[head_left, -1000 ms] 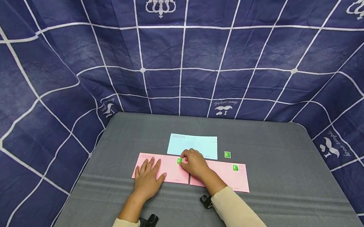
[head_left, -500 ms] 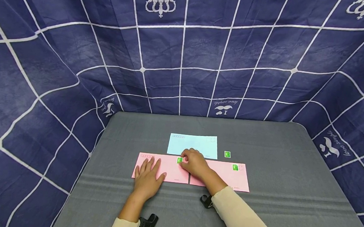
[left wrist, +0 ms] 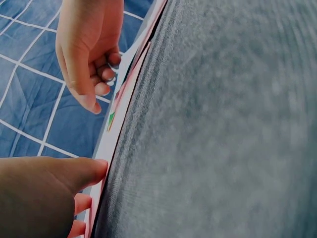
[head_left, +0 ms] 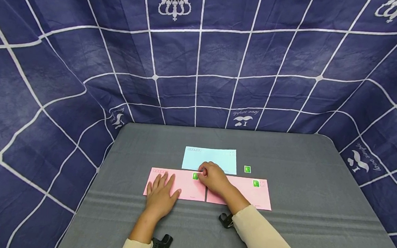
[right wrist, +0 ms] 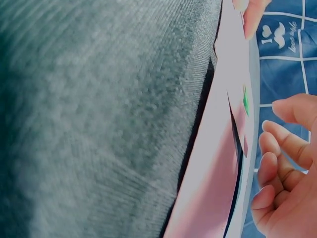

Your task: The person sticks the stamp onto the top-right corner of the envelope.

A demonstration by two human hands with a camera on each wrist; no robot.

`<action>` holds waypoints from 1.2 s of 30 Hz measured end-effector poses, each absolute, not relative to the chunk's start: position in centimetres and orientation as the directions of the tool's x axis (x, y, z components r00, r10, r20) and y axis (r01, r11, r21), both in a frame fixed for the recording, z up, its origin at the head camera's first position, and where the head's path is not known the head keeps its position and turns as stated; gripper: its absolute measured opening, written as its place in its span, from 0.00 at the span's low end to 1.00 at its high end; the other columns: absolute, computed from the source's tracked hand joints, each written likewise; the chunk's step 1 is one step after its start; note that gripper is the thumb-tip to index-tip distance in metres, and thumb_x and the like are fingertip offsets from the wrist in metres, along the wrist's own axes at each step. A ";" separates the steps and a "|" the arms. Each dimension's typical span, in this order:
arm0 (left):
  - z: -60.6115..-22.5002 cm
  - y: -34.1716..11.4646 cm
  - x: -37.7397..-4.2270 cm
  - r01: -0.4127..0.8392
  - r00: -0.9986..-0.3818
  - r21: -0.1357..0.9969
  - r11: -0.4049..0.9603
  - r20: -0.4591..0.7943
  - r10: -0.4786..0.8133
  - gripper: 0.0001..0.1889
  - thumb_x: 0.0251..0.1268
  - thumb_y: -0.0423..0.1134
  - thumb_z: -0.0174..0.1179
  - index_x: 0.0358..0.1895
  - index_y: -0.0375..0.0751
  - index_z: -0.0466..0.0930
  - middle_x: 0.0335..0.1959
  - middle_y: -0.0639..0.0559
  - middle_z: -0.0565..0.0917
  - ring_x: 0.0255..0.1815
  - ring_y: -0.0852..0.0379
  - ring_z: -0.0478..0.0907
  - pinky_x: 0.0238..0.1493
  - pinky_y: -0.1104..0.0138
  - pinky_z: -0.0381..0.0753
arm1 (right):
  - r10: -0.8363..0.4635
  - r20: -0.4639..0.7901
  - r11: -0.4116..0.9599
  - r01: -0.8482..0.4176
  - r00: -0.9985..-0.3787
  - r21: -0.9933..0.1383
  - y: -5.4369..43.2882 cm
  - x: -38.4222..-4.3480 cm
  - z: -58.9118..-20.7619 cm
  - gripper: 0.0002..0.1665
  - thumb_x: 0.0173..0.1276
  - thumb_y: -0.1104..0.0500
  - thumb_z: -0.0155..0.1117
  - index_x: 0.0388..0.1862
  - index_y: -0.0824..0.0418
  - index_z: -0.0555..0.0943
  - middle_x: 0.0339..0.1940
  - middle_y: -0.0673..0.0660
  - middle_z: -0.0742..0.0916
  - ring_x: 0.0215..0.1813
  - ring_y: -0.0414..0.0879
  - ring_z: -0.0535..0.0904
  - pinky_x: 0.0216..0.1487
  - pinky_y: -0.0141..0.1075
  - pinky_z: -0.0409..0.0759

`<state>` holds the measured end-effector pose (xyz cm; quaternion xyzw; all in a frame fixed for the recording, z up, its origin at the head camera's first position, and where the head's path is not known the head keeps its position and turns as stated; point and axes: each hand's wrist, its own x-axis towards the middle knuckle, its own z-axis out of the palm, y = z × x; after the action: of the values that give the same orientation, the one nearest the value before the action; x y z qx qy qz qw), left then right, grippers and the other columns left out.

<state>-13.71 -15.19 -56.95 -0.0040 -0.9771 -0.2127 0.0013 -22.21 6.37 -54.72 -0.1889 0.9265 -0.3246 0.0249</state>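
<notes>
My left hand (head_left: 160, 200) rests on the left pink envelope (head_left: 188, 189) with its fingers spread. A green stamp (head_left: 195, 176) with a white border lies at that envelope's upper right corner. Just right of the stamp is my right hand (head_left: 214, 179), its fingers loosely curled and holding nothing. In the left wrist view, the right hand's fingertips hover over the envelope, apart from the stamp. The right pink envelope (head_left: 249, 194) bears another green stamp (head_left: 256, 183) near its upper right corner, and my right wrist partly covers this envelope.
Behind the pink envelopes lies a light blue envelope (head_left: 207, 161), its lower edge partly behind my right hand. A loose green stamp (head_left: 247, 169) lies to its right on the grey table (head_left: 299, 161). A dark blue gridded curtain (head_left: 219, 54) surrounds the table's back and sides.
My right hand has shifted slightly right, its thumb coming off the stamp's edge so that more of it shows. The left hand and the envelopes have stayed in place.
</notes>
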 end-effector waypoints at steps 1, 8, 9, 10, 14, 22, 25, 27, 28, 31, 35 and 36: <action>-56.9 -15.2 -13.7 0.007 -1.000 0.417 0.909 0.006 0.005 0.34 0.71 0.55 0.58 0.75 0.45 0.67 0.79 0.38 0.62 0.82 0.35 0.51 0.76 0.32 0.45 | -0.363 0.079 0.719 -0.333 -0.928 -0.610 6.4 -22.2 -54.7 0.06 0.68 0.55 0.67 0.40 0.55 0.82 0.29 0.49 0.78 0.31 0.40 0.69 0.37 0.33 0.69; -56.9 -14.9 -13.9 -0.002 -0.998 0.446 0.895 0.055 -0.029 0.33 0.67 0.52 0.63 0.71 0.41 0.72 0.76 0.37 0.67 0.80 0.35 0.55 0.74 0.31 0.48 | -0.326 0.089 0.702 -0.304 -0.941 -0.644 6.9 -22.1 -54.1 0.03 0.70 0.58 0.64 0.40 0.54 0.83 0.29 0.47 0.77 0.30 0.39 0.69 0.35 0.32 0.70; -56.9 -14.9 -13.9 -0.003 -0.997 0.451 0.892 0.066 -0.036 0.33 0.66 0.52 0.64 0.70 0.41 0.73 0.75 0.37 0.67 0.79 0.35 0.56 0.74 0.31 0.49 | -0.320 0.084 0.700 -0.295 -0.944 -0.651 7.0 -22.1 -54.0 0.04 0.70 0.58 0.64 0.41 0.54 0.83 0.29 0.47 0.77 0.30 0.39 0.69 0.36 0.32 0.70; -56.8 -14.8 -13.9 -0.003 -0.996 0.457 0.890 0.078 -0.043 0.33 0.65 0.52 0.65 0.69 0.41 0.73 0.74 0.37 0.68 0.79 0.35 0.57 0.73 0.31 0.49 | -0.313 0.081 0.698 -0.287 -0.946 -0.656 7.0 -22.1 -53.9 0.04 0.70 0.58 0.64 0.41 0.54 0.83 0.29 0.47 0.77 0.30 0.39 0.70 0.36 0.32 0.70; -56.7 -14.5 -14.0 -0.012 -0.991 0.472 0.882 0.110 -0.073 0.32 0.61 0.51 0.68 0.66 0.40 0.76 0.71 0.36 0.70 0.76 0.36 0.60 0.72 0.30 0.51 | -0.291 0.072 0.699 -0.263 -0.954 -0.665 7.3 -22.1 -53.7 0.04 0.69 0.57 0.64 0.41 0.53 0.83 0.30 0.46 0.77 0.30 0.38 0.70 0.37 0.33 0.70; -56.3 -14.1 -14.1 -0.030 -0.984 0.483 0.875 0.138 -0.110 0.29 0.60 0.49 0.69 0.62 0.39 0.79 0.66 0.35 0.73 0.73 0.36 0.63 0.70 0.31 0.53 | -0.271 0.095 0.672 -0.259 -0.958 -0.693 7.9 -22.1 -53.3 0.04 0.68 0.58 0.64 0.40 0.53 0.84 0.30 0.46 0.78 0.30 0.39 0.71 0.36 0.33 0.71; -56.3 -14.0 -14.2 -0.022 -0.980 0.484 0.875 0.162 -0.114 0.26 0.61 0.47 0.67 0.60 0.38 0.80 0.64 0.35 0.73 0.71 0.36 0.64 0.70 0.31 0.53 | -0.268 0.095 0.668 -0.256 -0.959 -0.698 8.1 -22.2 -53.2 0.04 0.68 0.57 0.64 0.41 0.52 0.84 0.30 0.46 0.79 0.30 0.38 0.72 0.37 0.33 0.72; -56.4 -13.9 -14.3 -0.017 -0.978 0.486 0.874 0.175 -0.116 0.25 0.62 0.47 0.66 0.59 0.37 0.81 0.63 0.34 0.74 0.71 0.35 0.65 0.70 0.31 0.53 | -0.268 0.101 0.665 -0.260 -0.958 -0.700 8.2 -22.3 -53.2 0.04 0.69 0.57 0.64 0.40 0.52 0.84 0.30 0.46 0.79 0.30 0.38 0.72 0.37 0.33 0.72; -56.4 -13.9 -14.3 -0.016 -0.977 0.487 0.873 0.179 -0.118 0.24 0.62 0.46 0.66 0.59 0.37 0.81 0.63 0.34 0.74 0.70 0.35 0.65 0.70 0.31 0.53 | -0.266 0.102 0.666 -0.260 -0.958 -0.700 8.2 -22.3 -53.2 0.04 0.69 0.57 0.64 0.41 0.52 0.84 0.30 0.46 0.80 0.30 0.38 0.72 0.37 0.33 0.72; -56.5 -13.9 -14.4 -0.016 -0.974 0.502 0.864 0.188 -0.127 0.23 0.63 0.46 0.65 0.58 0.37 0.82 0.62 0.34 0.75 0.70 0.36 0.66 0.70 0.31 0.53 | -0.259 0.107 0.661 -0.257 -0.960 -0.705 8.4 -22.2 -53.1 0.04 0.70 0.56 0.64 0.41 0.52 0.84 0.31 0.46 0.80 0.31 0.38 0.72 0.36 0.33 0.72; -56.4 -13.8 -14.7 -0.010 -0.965 0.540 0.842 0.214 -0.149 0.21 0.63 0.43 0.64 0.56 0.36 0.83 0.61 0.35 0.77 0.68 0.36 0.68 0.71 0.35 0.54 | -0.252 0.110 0.647 -0.252 -0.962 -0.720 8.7 -22.1 -52.7 0.05 0.70 0.56 0.64 0.41 0.52 0.84 0.30 0.47 0.80 0.31 0.39 0.73 0.36 0.33 0.72; -56.4 -13.8 -14.7 -0.004 -0.962 0.549 0.836 0.226 -0.153 0.20 0.62 0.43 0.64 0.55 0.36 0.84 0.60 0.35 0.77 0.67 0.36 0.68 0.70 0.36 0.55 | -0.249 0.110 0.644 -0.249 -0.962 -0.723 8.8 -22.0 -52.6 0.05 0.70 0.56 0.64 0.41 0.53 0.84 0.30 0.47 0.80 0.31 0.39 0.73 0.36 0.33 0.72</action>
<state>-14.72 -13.81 -56.41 0.0414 -0.9490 -0.2836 0.1313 -22.05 8.82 -52.59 -0.1373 0.9068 -0.3986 -0.0004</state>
